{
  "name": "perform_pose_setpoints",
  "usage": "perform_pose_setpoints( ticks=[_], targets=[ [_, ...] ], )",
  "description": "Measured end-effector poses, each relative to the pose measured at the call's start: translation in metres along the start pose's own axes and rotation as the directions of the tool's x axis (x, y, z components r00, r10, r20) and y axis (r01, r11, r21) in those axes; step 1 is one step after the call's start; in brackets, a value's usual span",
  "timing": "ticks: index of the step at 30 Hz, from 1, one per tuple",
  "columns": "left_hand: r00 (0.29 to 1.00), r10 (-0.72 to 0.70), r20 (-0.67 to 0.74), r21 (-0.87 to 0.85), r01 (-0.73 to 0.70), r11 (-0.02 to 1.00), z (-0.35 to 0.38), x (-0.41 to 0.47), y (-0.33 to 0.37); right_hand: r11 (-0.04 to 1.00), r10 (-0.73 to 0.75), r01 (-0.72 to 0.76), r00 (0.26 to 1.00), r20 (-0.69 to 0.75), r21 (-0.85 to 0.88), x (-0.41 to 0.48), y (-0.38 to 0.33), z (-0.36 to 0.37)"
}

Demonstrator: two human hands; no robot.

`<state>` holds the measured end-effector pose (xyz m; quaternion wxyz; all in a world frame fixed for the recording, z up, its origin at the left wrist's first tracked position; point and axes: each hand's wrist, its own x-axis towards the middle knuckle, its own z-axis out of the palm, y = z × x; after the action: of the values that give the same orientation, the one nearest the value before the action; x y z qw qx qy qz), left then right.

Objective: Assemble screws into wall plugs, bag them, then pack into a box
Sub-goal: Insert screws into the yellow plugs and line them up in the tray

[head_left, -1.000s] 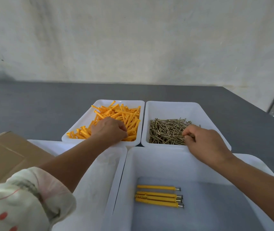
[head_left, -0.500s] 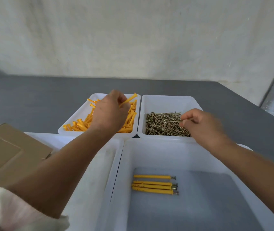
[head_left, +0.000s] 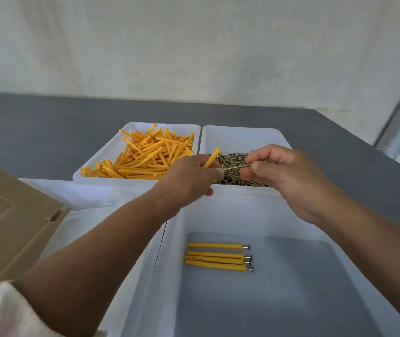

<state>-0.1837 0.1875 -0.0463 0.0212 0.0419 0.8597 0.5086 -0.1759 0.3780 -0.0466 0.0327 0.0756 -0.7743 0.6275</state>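
1. Fingers (head_left: 216,174) of the left hand (head_left: 189,181) pinch one orange wall plug (head_left: 211,159) by its lower end; the flared end tilts up and to the right.
2. Right hand (head_left: 289,176): thumb and forefinger clamped on a single screw (head_left: 236,166), lying almost level, tip towards the left hand.
3. Screw tip sits just beside the left fingers, below the plug. Can't tell if they touch.
4. Both hands are held above the near edge of the screw tray (head_left: 240,137), over the loose screws (head_left: 242,183).
5. Plug tray (head_left: 101,156) sits left of the screw tray, touching it, piled with loose plugs (head_left: 150,154).
6. Big white bin (head_left: 230,210) is nearest, under the right arm, with four assembled plugs (head_left: 218,257) lying side by side on its floor, screw heads to the right.
7. Second white bin (head_left: 84,193) is left of it, under the left forearm.
8. Cardboard box (head_left: 11,215) is at far left, flap open.
9. All of it sits on a grey desk (head_left: 36,132).
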Motion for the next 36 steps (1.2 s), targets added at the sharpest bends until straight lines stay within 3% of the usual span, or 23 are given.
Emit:
perform_pose_setpoints(
  ticks=[5,7,10,13,16,20,30,36],
  targets=[
    [0.997,0.0,0.08,-0.019,0.002,1.0,0.0,0.001,-0.007,0.997,-0.006,0.007,1.0,0.019,-0.074,0.0,0.004,-0.003],
    [0.996,0.004,0.086,-0.031,-0.001,1.0,0.0,0.001,-0.008,0.982,-0.033,0.034,0.999,0.007,-0.187,-0.001,0.005,-0.004],
    [0.996,0.0,0.088,-0.019,0.002,1.0,0.001,0.0,-0.008,0.884,-0.126,0.104,0.992,-0.018,-0.455,0.0,0.007,-0.004],
    [0.995,0.004,0.097,0.015,-0.005,1.0,0.004,-0.002,-0.007,0.768,-0.197,0.186,0.979,0.05,-0.613,-0.001,0.005,-0.002],
    [0.993,0.022,0.115,0.043,-0.027,0.999,0.005,-0.004,-0.006,0.652,-0.276,0.291,0.951,0.138,-0.7,-0.001,0.004,0.003],
    [0.989,0.053,0.136,0.08,-0.064,0.995,0.006,-0.004,-0.006,0.577,-0.283,0.366,0.928,0.242,-0.73,-0.004,0.002,0.008],
    [0.98,0.108,0.169,0.103,-0.127,0.987,0.007,-0.006,-0.006,0.64,-0.204,0.295,0.955,0.213,-0.71,-0.006,0.005,0.007],
    [0.976,0.096,0.194,0.015,-0.1,0.995,0.004,-0.008,-0.001,0.804,-0.184,0.188,0.981,0.065,-0.564,-0.001,0.002,-0.005]
  ],
)
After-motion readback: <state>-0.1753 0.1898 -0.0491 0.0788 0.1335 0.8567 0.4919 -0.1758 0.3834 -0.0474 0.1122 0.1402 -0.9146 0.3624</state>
